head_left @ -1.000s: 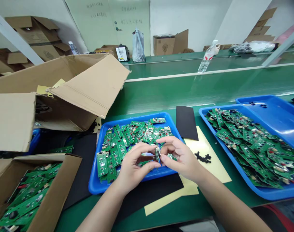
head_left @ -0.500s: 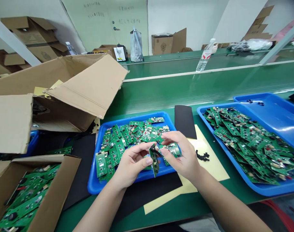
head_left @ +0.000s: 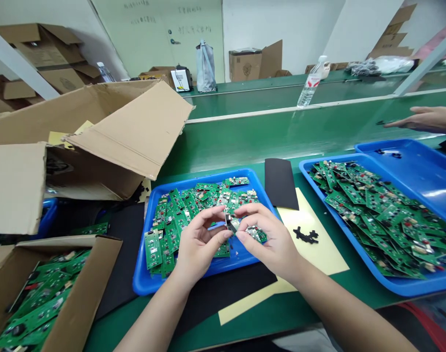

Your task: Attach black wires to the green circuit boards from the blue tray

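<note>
My left hand [head_left: 200, 243] and my right hand [head_left: 265, 239] meet above a blue plastic tray [head_left: 139, 279], their fingertips pinching a small green circuit board [head_left: 233, 223]. A dark part sits at the board's upper end, and my fingers hide much of the board. Below my hands, the tray holds many loose green circuit boards [head_left: 180, 215] in an untidy layer. A black foam piece [head_left: 305, 236] lies on a yellow sheet [head_left: 320, 254] to the right of my right hand.
A second blue tray [head_left: 369, 266] full of circuit boards stands to the right. At lower left, a cardboard box [head_left: 87, 288] holds more boards, below an open carton [head_left: 127, 132]. A black sheet [head_left: 281, 183] lies beyond my hands. Another person's hand [head_left: 428, 120] reaches over the green conveyor belt [head_left: 281, 132].
The board has dropped lower between my fingers and tilts differently, with my hands closer together. Another person's hand has entered at the upper right.
</note>
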`<state>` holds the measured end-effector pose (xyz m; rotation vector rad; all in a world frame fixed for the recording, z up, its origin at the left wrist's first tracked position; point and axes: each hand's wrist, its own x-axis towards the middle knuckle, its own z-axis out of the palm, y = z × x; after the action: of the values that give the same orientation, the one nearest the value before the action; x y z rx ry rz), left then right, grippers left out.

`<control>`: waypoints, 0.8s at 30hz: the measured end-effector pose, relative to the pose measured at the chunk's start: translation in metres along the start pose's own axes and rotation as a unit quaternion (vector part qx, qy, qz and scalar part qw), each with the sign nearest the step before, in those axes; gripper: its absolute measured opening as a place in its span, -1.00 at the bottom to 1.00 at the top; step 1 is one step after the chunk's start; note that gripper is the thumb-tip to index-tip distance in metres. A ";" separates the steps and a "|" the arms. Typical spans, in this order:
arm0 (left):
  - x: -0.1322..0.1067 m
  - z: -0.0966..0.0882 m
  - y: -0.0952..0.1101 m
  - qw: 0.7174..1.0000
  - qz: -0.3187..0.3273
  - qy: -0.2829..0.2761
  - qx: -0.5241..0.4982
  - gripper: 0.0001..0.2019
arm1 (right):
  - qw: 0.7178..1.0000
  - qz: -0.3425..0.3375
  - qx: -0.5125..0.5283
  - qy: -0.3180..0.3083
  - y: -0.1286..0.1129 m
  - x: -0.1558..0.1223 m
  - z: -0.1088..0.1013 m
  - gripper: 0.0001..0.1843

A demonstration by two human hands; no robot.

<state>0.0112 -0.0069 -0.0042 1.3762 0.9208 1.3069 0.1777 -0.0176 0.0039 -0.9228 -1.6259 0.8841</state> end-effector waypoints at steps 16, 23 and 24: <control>0.003 -0.010 0.005 0.796 0.419 0.032 0.435 -0.65 | 0.868 0.287 0.386 -0.123 -0.001 0.006 -0.007 -0.71; 0.004 -0.012 0.007 0.779 0.437 0.046 0.447 -0.67 | 0.861 0.280 0.406 -0.125 -0.003 0.006 -0.008 -0.71; 0.004 -0.012 0.007 0.780 0.437 0.052 0.445 -0.66 | 0.860 0.281 0.408 -0.125 -0.003 0.006 -0.009 -0.71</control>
<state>-0.0005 -0.0028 0.0026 2.7319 1.0698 1.6944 0.1844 -0.0125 0.0112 -0.6677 -0.9763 1.9734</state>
